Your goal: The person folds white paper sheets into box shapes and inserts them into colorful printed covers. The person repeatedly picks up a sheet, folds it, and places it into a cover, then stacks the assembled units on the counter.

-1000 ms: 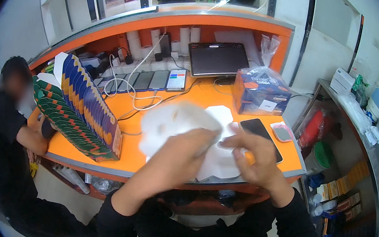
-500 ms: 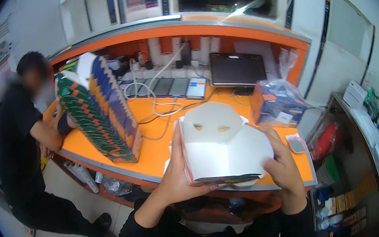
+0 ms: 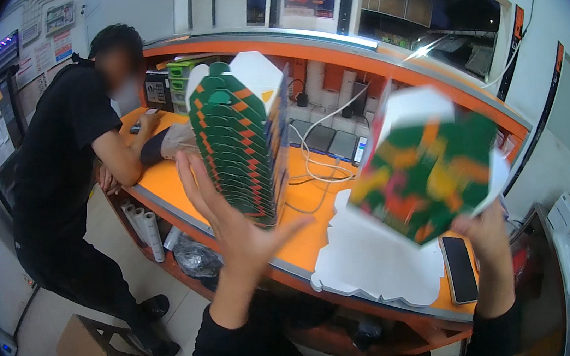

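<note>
My right hand (image 3: 485, 233) grips a folded food carton (image 3: 434, 177) by its lower edge, the thumb showing at its corner. The carton is blurred, tilted, and turned with its green, orange and yellow printed side toward me; white flaps stand above it. My left hand (image 3: 237, 219) is open, thumb stretched out, beside a tall stack of nested cartons (image 3: 235, 152) with green and orange sides. Whether its fingers touch the stack, I cannot tell. Below the held carton, white flat carton blanks (image 3: 373, 259) lie on the orange counter (image 3: 306, 231) near its front edge.
A phone (image 3: 460, 270) lies right of the blanks. White cables (image 3: 306, 143) and several dark devices (image 3: 323, 138) are at the counter's back. On the left, a person in black (image 3: 61, 148) leans on the counter. A brown stool (image 3: 103, 346) stands on the floor there.
My left hand has let go of the carton and moved left to the stack. My right hand has carried the carton right and tipped it, uncovering the blanks. The view has turned left.
</note>
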`<action>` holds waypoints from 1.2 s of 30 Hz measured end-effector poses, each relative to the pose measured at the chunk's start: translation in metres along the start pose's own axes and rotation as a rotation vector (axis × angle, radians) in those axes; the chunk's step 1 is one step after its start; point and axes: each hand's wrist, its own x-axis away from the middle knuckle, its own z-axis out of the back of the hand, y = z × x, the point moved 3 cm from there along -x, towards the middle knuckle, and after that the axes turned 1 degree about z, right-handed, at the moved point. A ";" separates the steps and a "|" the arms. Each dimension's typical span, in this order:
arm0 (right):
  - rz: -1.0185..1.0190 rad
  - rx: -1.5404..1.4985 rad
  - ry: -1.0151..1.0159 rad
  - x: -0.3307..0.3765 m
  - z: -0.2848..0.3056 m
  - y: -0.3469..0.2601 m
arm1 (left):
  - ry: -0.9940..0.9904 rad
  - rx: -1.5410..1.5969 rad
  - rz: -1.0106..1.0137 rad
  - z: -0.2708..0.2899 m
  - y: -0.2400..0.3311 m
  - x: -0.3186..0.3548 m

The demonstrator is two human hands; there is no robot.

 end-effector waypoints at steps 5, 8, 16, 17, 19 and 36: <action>0.258 -0.385 0.050 -0.101 -0.040 -0.079 | -0.102 -0.041 0.192 -0.007 -0.036 -0.011; 0.258 -0.367 -0.016 -0.156 -0.074 -0.099 | -0.058 0.023 0.129 0.000 -0.028 -0.010; 0.199 0.000 -0.107 -0.164 -0.093 -0.090 | -0.090 -0.036 0.108 0.012 0.008 0.016; 0.209 0.056 -0.086 -0.160 -0.093 -0.088 | -0.087 -0.033 0.118 0.013 0.008 0.018; 0.216 0.096 -0.165 -0.156 -0.093 -0.089 | -0.105 -0.031 0.114 0.013 0.010 0.020; 0.690 0.989 -0.917 -0.197 -0.109 -0.185 | -0.080 -0.069 0.032 0.015 0.023 0.030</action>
